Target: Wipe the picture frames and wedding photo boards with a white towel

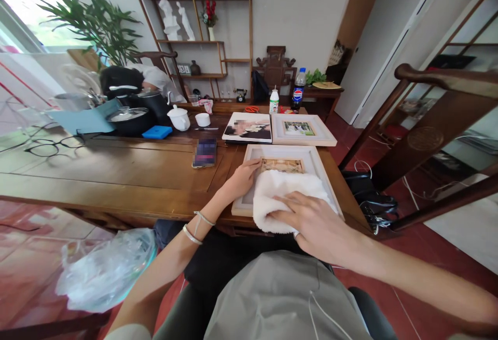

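Note:
A picture frame with a pale wooden border lies flat at the table's near edge, a small brownish picture set inside it. My left hand holds the frame's left side, its fingers reaching over the rim; the thumb is hard to make out. On the lower part of the frame, my right hand is closed on a thick, fluffy white cloth. The cloth is folded up around the fingers and hides the picture's lower edge and part of the near rim.
Behind are a second pale frame, a picture panel, a Pepsi bottle and a small white bottle. A phone, teapot and glasses sit leftward. A wooden chair stands right; another person is behind the table.

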Tool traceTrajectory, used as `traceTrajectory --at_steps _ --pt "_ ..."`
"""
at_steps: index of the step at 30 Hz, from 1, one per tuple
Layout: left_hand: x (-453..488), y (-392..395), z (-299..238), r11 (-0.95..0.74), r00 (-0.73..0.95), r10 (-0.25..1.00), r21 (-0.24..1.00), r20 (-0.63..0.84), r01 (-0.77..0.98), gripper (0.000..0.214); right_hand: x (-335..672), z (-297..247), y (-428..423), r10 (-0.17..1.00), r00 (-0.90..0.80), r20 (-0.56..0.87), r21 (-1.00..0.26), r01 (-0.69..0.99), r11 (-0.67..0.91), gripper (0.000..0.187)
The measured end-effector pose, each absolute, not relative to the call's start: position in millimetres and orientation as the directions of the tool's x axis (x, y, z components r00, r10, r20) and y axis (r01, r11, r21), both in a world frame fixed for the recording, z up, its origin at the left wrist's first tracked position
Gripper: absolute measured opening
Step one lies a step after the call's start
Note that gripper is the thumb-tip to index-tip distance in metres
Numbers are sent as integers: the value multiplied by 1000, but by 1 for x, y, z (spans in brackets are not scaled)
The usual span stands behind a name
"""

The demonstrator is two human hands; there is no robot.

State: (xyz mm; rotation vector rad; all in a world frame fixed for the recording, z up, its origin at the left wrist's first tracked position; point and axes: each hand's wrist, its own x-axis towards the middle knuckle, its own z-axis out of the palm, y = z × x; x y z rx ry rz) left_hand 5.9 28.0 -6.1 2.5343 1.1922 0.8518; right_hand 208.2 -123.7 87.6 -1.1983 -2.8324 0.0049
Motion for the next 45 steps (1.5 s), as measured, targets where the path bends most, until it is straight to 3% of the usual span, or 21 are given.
traceTrajectory --at_steps 8,13,20,29,34,38,41,45 --pt "7 28 -9 -661 501 747 416 436 624 42 222 63 -72 834 -531 149 94 847 522 58" --pt "6 34 -10 -682 520 729 421 445 597 35 176 58 -94 730 -659 184 119 752 649 50" --pt "7 27 -5 -697 535 715 398 450 597 33 167 31 -121 706 -676 213 259 735 626 46" --pt "9 24 -3 -669 516 741 399 430 628 36 233 74 -131 834 -528 161 176 847 502 50" --pt "9 24 -3 -660 504 748 398 433 637 36 208 63 -133 735 -607 302 118 789 603 54" --pt "6 27 -3 -699 567 715 392 410 598 25 154 31 -128 577 -679 454 173 702 690 32" --pt "5 29 -2 -699 580 715 399 390 593 27 136 13 -126 596 -655 464 211 736 644 27" --pt "7 26 -1 -705 574 709 389 410 593 30 159 18 -131 654 -666 359 188 738 648 29"
